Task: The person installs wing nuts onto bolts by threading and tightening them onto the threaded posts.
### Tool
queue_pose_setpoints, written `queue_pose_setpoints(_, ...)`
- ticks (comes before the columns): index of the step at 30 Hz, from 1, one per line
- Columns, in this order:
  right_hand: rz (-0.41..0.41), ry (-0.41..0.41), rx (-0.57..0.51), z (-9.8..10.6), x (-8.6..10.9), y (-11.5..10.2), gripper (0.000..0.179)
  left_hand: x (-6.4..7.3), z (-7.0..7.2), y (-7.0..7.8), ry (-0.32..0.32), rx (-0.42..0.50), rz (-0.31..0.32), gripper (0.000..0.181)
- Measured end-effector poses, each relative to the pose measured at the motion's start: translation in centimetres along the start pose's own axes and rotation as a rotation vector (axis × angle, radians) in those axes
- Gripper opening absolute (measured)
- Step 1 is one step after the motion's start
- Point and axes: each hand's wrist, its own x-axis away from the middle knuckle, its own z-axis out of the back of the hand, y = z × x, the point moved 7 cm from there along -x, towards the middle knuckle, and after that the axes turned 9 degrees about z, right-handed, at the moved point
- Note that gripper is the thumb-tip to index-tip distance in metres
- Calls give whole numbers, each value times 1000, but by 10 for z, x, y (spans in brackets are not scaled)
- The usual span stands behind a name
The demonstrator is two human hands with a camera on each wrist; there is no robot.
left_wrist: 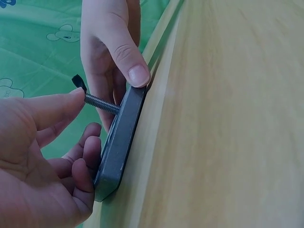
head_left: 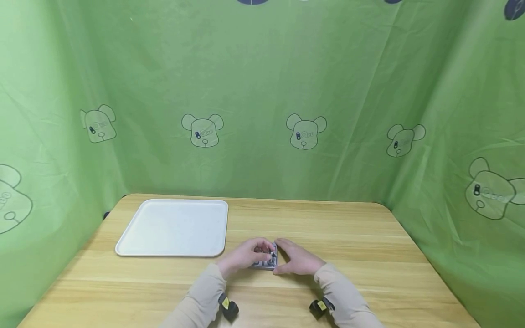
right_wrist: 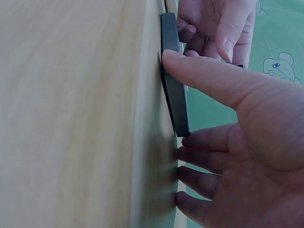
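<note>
A small dark grey block with a patterned top lies on the table, its plain side showing in both wrist views. From its top stands a threaded metal screw with a black thumb head. My left hand pinches that head between thumb and forefinger, the other fingers curled beside the block. On the other side, my right hand grips the block, its thumb against the near edge and a forefinger at the far end. Its remaining fingers spread by the tabletop.
A white rectangular tray lies on the left rear part of the wooden table. Green curtains printed with bear heads hang behind and along both sides. Each wrist carries a small black camera.
</note>
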Motion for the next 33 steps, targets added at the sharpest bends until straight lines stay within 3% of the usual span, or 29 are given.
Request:
queue_pose_setpoints(10, -7, 4, -22, -1, -2, 2, 100, -1, 6, -5, 25, 71, 45, 33)
queue_pose_setpoints(18, -23, 1, -31, -2, -2, 3, 101, 1, 6, -6, 32, 56, 89, 28)
queue_pose_setpoints(33, -22, 4, -28, -3, -3, 5, 101, 1, 3, -1, 17, 29, 49, 25)
